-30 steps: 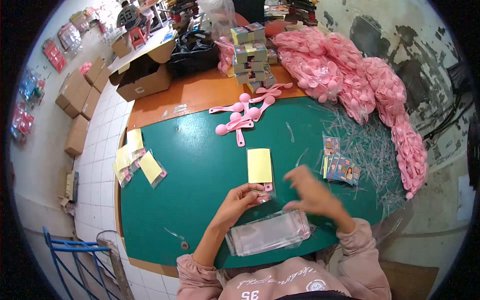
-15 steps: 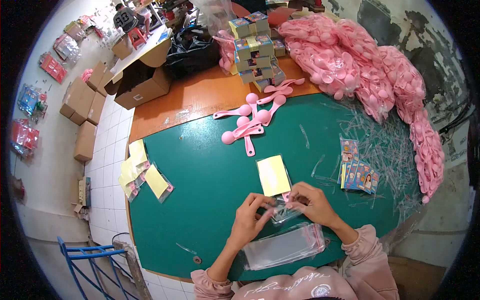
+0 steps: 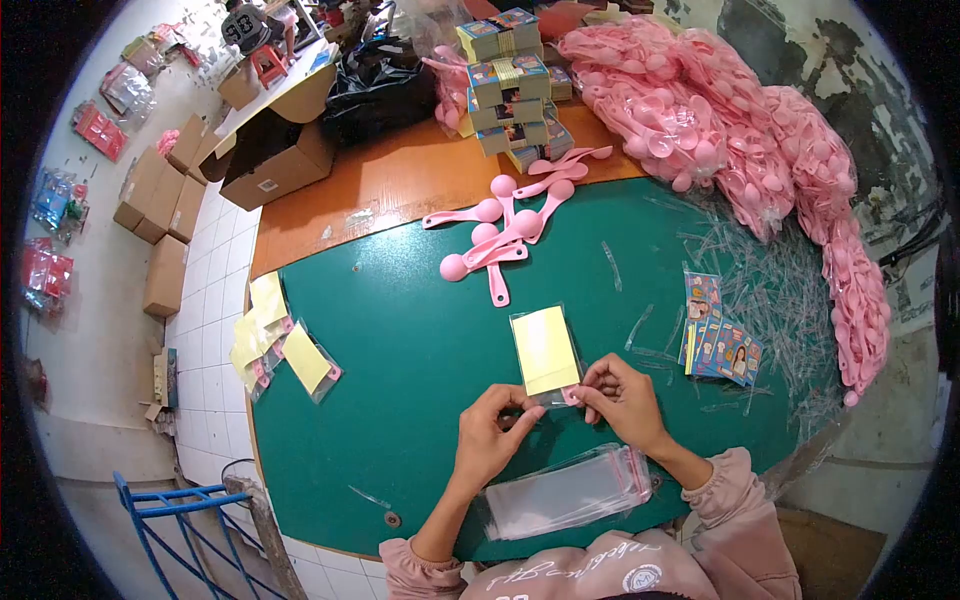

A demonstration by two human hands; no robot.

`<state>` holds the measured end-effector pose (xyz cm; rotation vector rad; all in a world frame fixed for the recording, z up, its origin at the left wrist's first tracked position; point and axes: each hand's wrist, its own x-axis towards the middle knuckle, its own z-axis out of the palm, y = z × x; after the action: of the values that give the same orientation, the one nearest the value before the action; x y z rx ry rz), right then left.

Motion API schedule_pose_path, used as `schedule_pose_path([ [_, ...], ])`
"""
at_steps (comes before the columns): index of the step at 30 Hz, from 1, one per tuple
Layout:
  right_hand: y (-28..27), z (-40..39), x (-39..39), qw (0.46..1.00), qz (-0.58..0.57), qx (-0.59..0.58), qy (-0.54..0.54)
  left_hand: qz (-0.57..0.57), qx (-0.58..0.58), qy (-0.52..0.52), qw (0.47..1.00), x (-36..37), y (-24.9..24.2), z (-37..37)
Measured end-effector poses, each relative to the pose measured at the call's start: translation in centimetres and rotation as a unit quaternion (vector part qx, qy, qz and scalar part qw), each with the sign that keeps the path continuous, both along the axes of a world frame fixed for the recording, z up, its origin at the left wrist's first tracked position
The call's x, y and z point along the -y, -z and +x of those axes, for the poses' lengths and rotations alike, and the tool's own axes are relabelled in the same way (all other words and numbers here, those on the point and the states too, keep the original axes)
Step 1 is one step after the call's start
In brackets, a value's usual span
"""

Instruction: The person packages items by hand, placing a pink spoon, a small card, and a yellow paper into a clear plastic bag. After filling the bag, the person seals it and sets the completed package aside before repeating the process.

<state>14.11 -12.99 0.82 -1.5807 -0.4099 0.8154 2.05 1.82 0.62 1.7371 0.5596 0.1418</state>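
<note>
A clear packet with a yellow card inside [image 3: 544, 350] lies on the green table top [image 3: 400, 330], a pink spoon handle showing at its near end. My left hand [image 3: 490, 430] pinches the packet's near edge from the left. My right hand [image 3: 622, 398] pinches the same edge from the right. Just below my hands sits a stack of clear empty bags [image 3: 565, 492] near the table's front edge. Loose pink spoons [image 3: 500, 235] lie beyond the packet.
Several filled yellow packets [image 3: 275, 345] lie at the table's left edge. Picture cards [image 3: 718, 338] are fanned to the right among clear plastic strips. A big heap of pink spoons [image 3: 740, 140] and stacked card bundles [image 3: 510, 90] fill the back. Cardboard boxes [image 3: 270, 160] stand at left.
My right hand came in from the right and joined the left at the packet's near end. Both hands now press the packet's edge flat on the table.
</note>
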Motion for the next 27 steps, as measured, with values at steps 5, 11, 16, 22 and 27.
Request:
schedule_pose_path([
  [5,0.5,0.0,0.2,1.0,-0.019,0.022,0.008,-0.033,-0.031,-0.009,0.999,0.0,0.3,0.0],
  [11,0.5,-0.2,0.0,0.999,0.001,0.04,-0.006,-0.098,0.001,-0.076,0.992,0.7,0.1,0.3],
  [16,0.0,-0.2,0.0,0.999,-0.01,0.042,-0.011,-0.036,0.01,-0.025,0.999,0.4,1.0,0.0],
  [22,-1.1,0.7,-0.5,0.985,-0.074,0.12,-0.098,0.078,0.071,-0.028,0.994,-1.3,0.7,-1.4],
  [27,-0.5,4.4,-6.6,0.836,-0.018,0.517,-0.182,0.331,0.03,-0.231,0.914,-9.1,-0.6,-7.3],
])
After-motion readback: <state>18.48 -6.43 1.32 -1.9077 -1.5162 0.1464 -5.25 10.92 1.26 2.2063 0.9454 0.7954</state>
